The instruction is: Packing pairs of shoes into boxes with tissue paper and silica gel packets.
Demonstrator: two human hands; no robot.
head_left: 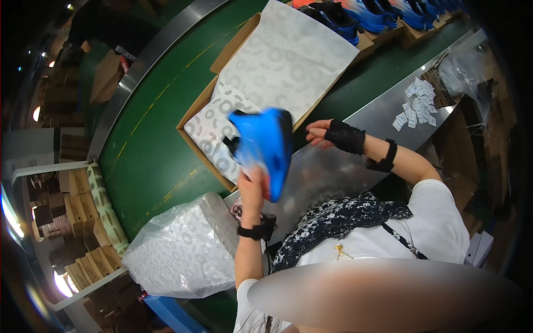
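A blue shoe with a dark sole [267, 141] is held up by one end in my left hand [251, 191]; motion blurs it slightly. Under and beyond it lies an open cardboard shoebox [197, 152], lined with white patterned tissue paper [294, 55] that spreads over its far side. To the right of the shoe, my right hand [337, 136], in a black fingerless glove, is open with its fingers stretched toward the shoe. It holds nothing and hovers near the metal ledge [316, 172].
Small white sachets [419, 102] are heaped on the ledge at right. Several blue shoes [372, 14] sit in boxes at the far right. A plastic-wrapped stack of patterned paper [183, 250] lies at lower left on the green conveyor belt [141, 166]. Another person [108, 30] is at upper left.
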